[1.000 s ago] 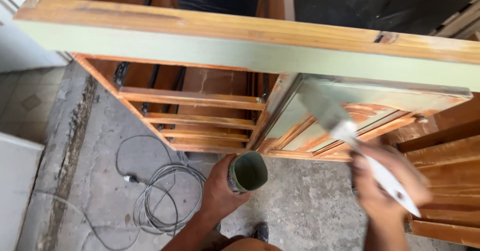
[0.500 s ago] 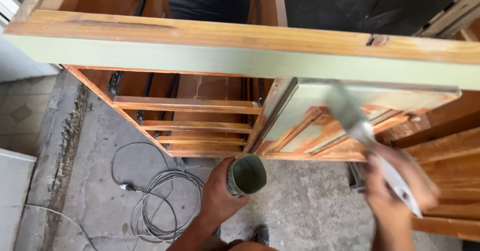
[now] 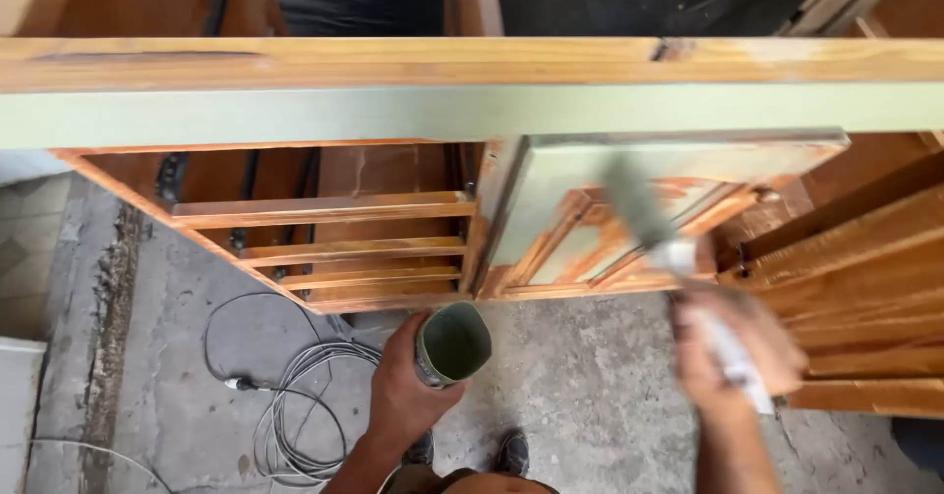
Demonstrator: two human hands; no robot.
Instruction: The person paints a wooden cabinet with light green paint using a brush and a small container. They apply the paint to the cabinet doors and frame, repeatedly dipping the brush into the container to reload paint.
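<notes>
Two hands are in view, both yours, low in the picture below a wooden cabinet frame (image 3: 472, 61). Your left hand (image 3: 403, 396) has its fingers wrapped tight around a small round can (image 3: 452, 345) of grey-green paint, held upright with its open mouth facing up, just under the lower edge of the frame. Your right hand (image 3: 737, 351) is blurred, but its fingers are closed on the pale handle of a flat paintbrush (image 3: 654, 229), whose bristles point up and left and lie over the cabinet door (image 3: 629, 209). That door is partly coated in the same grey-green, with bare orange wood showing in its panels. The front rail of the frame carries a grey-green band along its length. Left of the door, wooden slats (image 3: 334, 248) cross the open compartment. A coiled grey cable (image 3: 295, 406) lies on the concrete floor (image 3: 590, 386), and your shoes (image 3: 511, 450) show beneath the can.
</notes>
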